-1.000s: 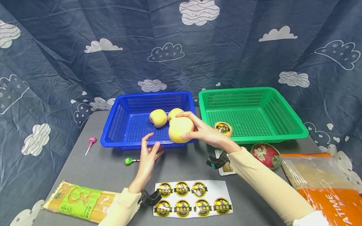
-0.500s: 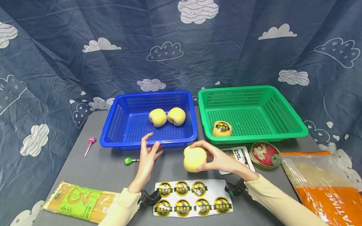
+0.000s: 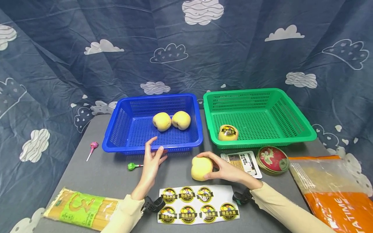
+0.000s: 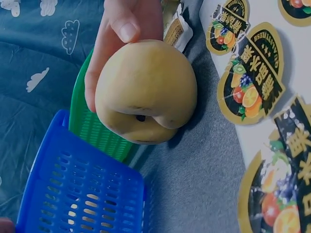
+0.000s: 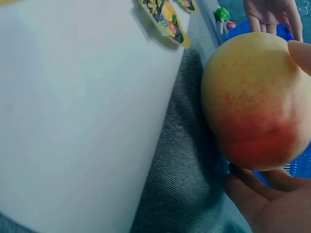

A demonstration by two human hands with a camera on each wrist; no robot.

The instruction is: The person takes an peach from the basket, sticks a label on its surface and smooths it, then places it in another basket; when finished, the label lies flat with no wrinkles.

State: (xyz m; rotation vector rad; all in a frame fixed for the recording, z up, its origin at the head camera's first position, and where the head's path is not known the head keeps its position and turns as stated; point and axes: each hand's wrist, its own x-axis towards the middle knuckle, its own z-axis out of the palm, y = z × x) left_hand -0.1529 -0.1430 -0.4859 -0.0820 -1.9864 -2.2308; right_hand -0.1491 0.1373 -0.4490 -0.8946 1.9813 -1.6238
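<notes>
My right hand (image 3: 225, 168) grips a yellow peach (image 3: 202, 168) low over the grey table, just behind a white sheet of round fruit stickers (image 3: 186, 218). In the right wrist view the peach (image 5: 257, 107) shows a red blush; the left wrist view shows its dimple and cleft. Whether it rests on the cloth I cannot tell. My left hand (image 3: 151, 165) is at the front rim of the blue basket (image 3: 137, 149), fingers spread, some over the rim and others below it. Two peaches (image 3: 162, 122) sit inside that basket. A stickered peach (image 3: 228, 133) lies in the green basket (image 3: 262, 142).
A green lollipop (image 3: 131, 166) lies by my left hand, a pink lollipop (image 3: 94, 145) farther left. Noodles in a packet (image 3: 83, 208) lie front left. Right of my right hand are a white packet (image 3: 247, 163), a round red tin (image 3: 273, 159) and an orange bag (image 3: 338, 197).
My right hand has brought the peach from above the blue basket's front right corner down toward the sticker sheet. Over the last half second it has sunk slightly. The left hand has stayed at the rim.
</notes>
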